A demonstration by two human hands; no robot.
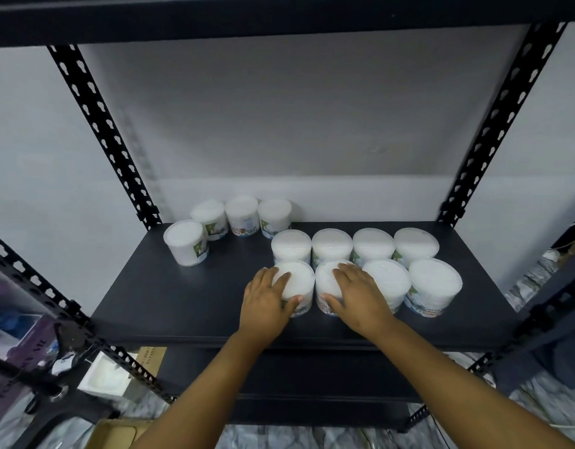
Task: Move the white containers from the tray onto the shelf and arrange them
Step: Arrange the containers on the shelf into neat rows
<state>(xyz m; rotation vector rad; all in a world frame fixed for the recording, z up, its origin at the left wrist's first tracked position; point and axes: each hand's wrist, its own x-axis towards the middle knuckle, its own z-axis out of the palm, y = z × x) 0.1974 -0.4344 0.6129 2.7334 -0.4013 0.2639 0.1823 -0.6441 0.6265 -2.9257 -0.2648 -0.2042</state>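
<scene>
- The two leftmost tubs of the front row are being gripped from above on the dark matte metal shelf board [182, 306], just below the centre of the frame.
- The left hand [268, 299] is being wrapped over the lid of one round white plastic container with a printed label [297, 280], fingers on top and thumb on the near side; it is grasping that container.
- The right hand [355, 294] is being laid the same way over the neighbouring white container [326, 281], thumb pressed to its front wall, so that one is being grasped too.
- Top grips are being used, it seems, so that both tubs can be slid tight against the row behind.
- Right of centre, a two-deep block of eight is being built: a back row of four [354, 246] and a front row whose two right-hand tubs [435, 281] are standing free, touching one another.
- Towards the centre left, four loose white tubs [242, 213] are being left near the back edge beside the black perforated upright [101, 124], apparently awaiting tidying.
- The tray cannot be identified with confidence; a white rectangular object [106, 374] is lying at lower left, below the shelf.
</scene>
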